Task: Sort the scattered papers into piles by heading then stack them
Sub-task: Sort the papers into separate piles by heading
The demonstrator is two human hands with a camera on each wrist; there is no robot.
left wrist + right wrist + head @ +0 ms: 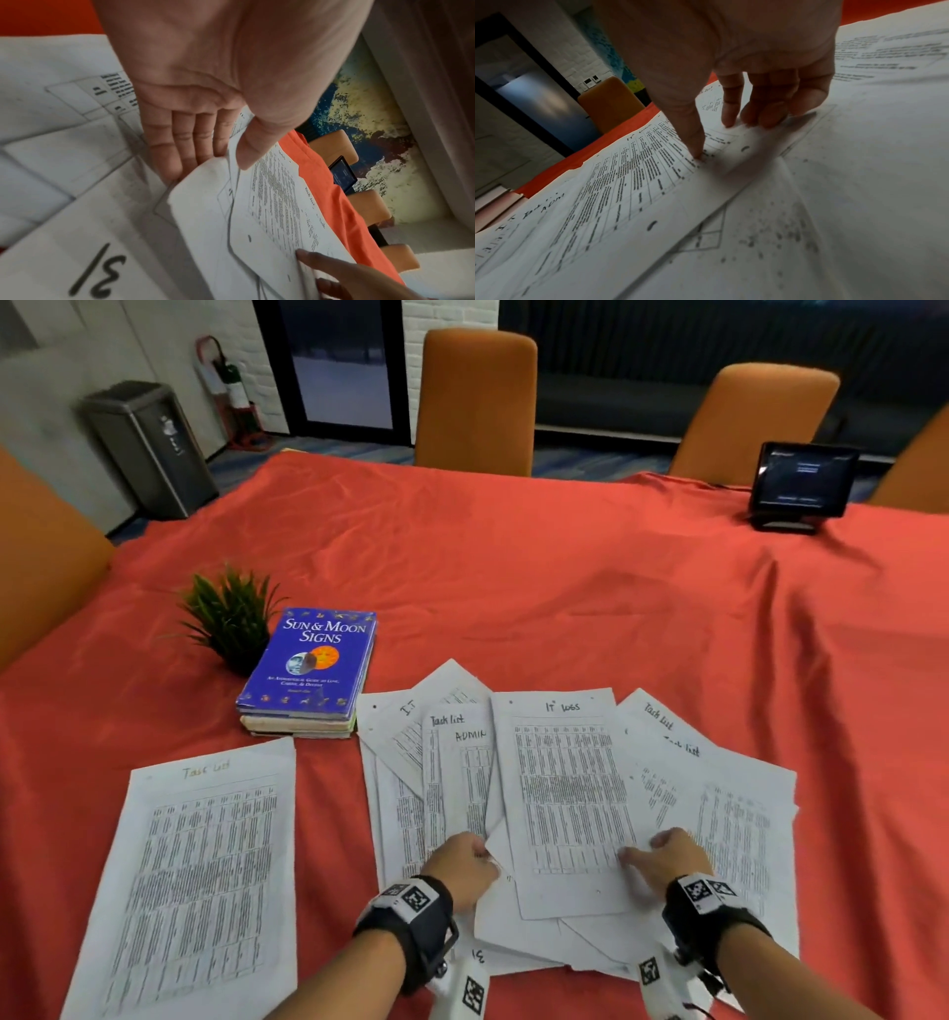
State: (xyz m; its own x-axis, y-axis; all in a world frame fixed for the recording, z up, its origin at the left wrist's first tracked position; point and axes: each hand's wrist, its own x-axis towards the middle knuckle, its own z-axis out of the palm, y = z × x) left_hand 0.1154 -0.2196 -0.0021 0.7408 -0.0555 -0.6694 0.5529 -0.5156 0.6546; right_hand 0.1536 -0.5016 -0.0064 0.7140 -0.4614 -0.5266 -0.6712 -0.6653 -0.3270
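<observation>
Several printed sheets lie fanned in a loose heap (729, 819) on the red tablecloth (565, 588), with headings "Task list", "IT logs" and "ADMIN" showing. An "IT logs" sheet (565, 788) (272, 192) (628, 182) lies on top. My left hand (462, 857) (226, 158) pinches its lower left edge, thumb on top and fingers underneath. My right hand (647, 850) (716, 140) presses its thumb on the sheet's lower right part, bent fingertips touching paper at its right edge. One "Task list" sheet (200, 865) lies apart on the left.
A blue book (313, 654) on a small book stack and a potted plant (231, 618) stand behind the lone sheet. A tablet on a stand (801, 480) sits at the far right edge. Orange chairs (475, 397) line the far side.
</observation>
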